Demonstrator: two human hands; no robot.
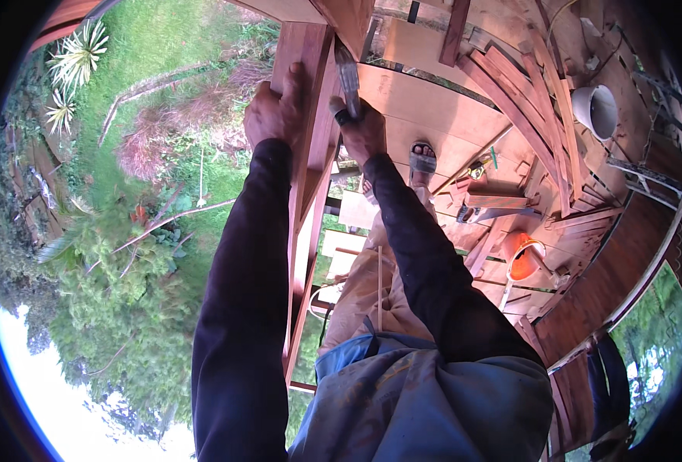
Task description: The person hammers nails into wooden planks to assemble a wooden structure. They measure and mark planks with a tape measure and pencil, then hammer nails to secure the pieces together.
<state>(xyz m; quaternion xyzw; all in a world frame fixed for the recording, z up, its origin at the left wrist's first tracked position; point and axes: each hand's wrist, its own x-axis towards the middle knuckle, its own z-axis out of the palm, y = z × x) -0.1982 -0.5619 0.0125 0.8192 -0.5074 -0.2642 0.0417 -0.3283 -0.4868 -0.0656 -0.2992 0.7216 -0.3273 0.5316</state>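
A reddish wooden beam [304, 54] runs up the middle, close in front of me. My left hand [275, 114] grips its left edge, with one finger laid along the face. On the beam's right side my right hand [362, 132] is closed round a paintbrush [348, 81] with a flat grey head. The brush points up and its dark tip is at the beam's right face. A dark band [343, 117] shows at the thumb of this hand. The brush's lower end is hidden in the fist.
Below are pale floor boards [425, 100] with gaps between them. Wooden strips [522, 115] lie piled at right, near a grey bucket [595, 112]. An orange bucket [523, 258] stands nearer. Wood offcuts [495, 202] lie by my feet. Past the beam, at left, the ground drops to grass [164, 46] and shrubs.
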